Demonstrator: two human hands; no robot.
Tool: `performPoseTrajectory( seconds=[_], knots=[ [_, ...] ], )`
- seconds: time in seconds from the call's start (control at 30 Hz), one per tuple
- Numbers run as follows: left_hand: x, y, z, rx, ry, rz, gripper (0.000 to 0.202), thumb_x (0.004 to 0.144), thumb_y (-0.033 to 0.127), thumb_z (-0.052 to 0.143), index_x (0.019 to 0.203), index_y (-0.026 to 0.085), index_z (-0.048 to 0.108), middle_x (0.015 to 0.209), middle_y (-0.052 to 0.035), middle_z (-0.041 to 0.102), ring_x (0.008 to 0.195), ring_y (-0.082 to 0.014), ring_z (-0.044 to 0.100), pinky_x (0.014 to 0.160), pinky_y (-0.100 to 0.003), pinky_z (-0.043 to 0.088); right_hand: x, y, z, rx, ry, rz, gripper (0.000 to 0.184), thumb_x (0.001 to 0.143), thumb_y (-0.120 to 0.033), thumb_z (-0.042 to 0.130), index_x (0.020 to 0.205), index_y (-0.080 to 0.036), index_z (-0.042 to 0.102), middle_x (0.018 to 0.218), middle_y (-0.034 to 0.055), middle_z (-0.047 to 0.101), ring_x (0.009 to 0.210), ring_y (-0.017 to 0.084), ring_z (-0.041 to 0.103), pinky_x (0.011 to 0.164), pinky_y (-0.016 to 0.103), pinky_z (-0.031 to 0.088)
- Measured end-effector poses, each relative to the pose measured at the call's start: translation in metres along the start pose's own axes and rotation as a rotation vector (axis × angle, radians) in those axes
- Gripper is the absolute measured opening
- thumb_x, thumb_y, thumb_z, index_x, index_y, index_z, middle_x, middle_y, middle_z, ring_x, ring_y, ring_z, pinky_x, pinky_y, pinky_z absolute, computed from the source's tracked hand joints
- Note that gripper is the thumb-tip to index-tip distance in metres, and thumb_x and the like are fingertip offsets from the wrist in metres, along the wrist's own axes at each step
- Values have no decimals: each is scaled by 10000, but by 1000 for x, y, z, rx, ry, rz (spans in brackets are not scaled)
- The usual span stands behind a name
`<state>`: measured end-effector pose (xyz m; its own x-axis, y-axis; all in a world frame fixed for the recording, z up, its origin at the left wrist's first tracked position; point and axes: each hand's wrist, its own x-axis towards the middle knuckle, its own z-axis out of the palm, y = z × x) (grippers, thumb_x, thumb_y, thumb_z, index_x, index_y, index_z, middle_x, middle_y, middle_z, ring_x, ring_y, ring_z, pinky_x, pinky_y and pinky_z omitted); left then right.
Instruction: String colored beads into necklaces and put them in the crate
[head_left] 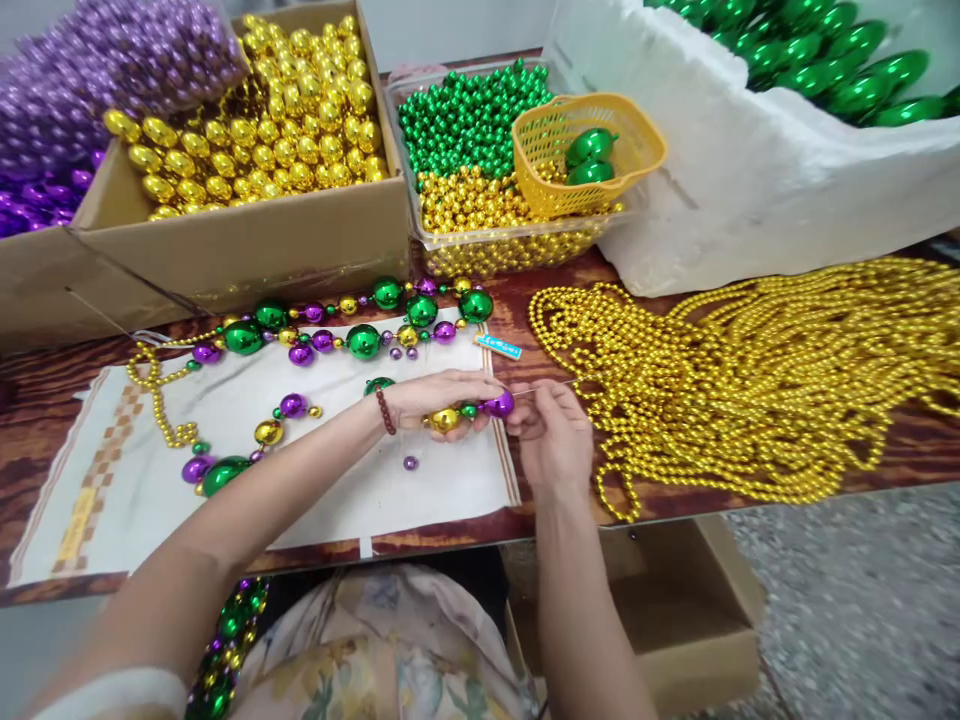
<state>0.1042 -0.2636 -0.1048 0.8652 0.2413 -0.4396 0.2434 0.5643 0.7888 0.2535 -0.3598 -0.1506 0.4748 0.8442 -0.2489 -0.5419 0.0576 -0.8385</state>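
My left hand reaches over the white cloth, its fingers closed around a few shiny beads: a gold bead, a small green bead and a purple bead in a row. My right hand pinches a thin needle close to the purple bead. Its far end points toward the gold strands. Loose on the cloth lie a gold bead and a small purple bead. A string of green, purple and gold beads runs along the cloth's back edge.
Gold bead strands cover the table at right. Behind stand a cardboard box of gold beads, a clear tub with a yellow basket, and a white foam box. A blue-labelled strip lies near the cloth's corner.
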Motion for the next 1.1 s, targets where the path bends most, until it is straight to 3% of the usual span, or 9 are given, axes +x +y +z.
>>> performPoseTrajectory(
  seconds=[0.17,0.27,0.33,0.43,0.53,0.67,0.77,0.87,1.1],
  knots=[
    [10,17,0,313,-30,89,341,901,419,615,1150,188,614,711,-4,622,455,-59,530,389,-153,334,14,-13,-12,99,112,-129,349,765,-412,776,927,-242,518,722,-61,674,527,89,643,448,162,477],
    [20,22,-8,548,-27,181,340,868,389,647,1143,189,640,733,-13,620,577,-97,587,454,-162,412,16,-18,-14,124,79,-108,354,706,-329,837,908,-213,571,765,-58,662,590,61,632,519,154,510],
    [24,20,-15,656,-18,203,342,865,379,640,1144,182,646,741,-18,624,605,-114,595,490,-184,452,13,-17,-14,75,48,-88,367,710,-393,836,872,-207,564,793,-41,671,576,73,628,493,173,502],
    [19,11,-27,763,16,212,356,870,386,626,1166,189,649,833,-43,676,654,-139,627,572,-230,496,7,-20,-16,-27,-20,-62,404,734,-509,802,845,-222,540,675,-43,634,496,95,583,426,191,439],
    [1,1,-37,913,42,264,358,884,392,618,1199,224,646,1096,-82,707,923,-196,675,803,-301,518,3,-37,-25,-20,-38,-109,345,746,-444,817,802,-227,554,513,-86,479,428,75,463,412,198,361],
    [-31,-13,-45,1207,80,232,399,966,418,501,1306,223,571,1300,-110,640,1157,-243,605,980,-370,446,0,-77,-51,38,177,-252,219,833,-253,742,717,-232,556,434,-98,327,366,56,276,398,244,132],
    [-50,-22,-46,1382,133,217,428,997,439,431,1350,221,537,1290,-115,623,1125,-239,607,933,-348,454,-4,-103,-72,29,355,-334,251,886,-126,613,668,-236,556,404,-84,298,349,65,216,430,299,36],
    [-63,-30,-44,1488,162,211,438,1010,455,385,1364,243,528,1193,-100,629,975,-205,625,781,-289,464,-12,-116,-89,-18,418,-428,291,876,-57,529,648,-230,584,397,-68,321,340,65,221,450,322,8],
    [-81,-46,-43,1651,170,193,369,1005,406,405,1307,249,550,1088,-92,602,846,-169,575,624,-243,400,-26,-116,-98,-145,494,-489,276,854,-80,598,626,-236,591,383,-75,318,314,48,235,431,309,1]
  ],
)
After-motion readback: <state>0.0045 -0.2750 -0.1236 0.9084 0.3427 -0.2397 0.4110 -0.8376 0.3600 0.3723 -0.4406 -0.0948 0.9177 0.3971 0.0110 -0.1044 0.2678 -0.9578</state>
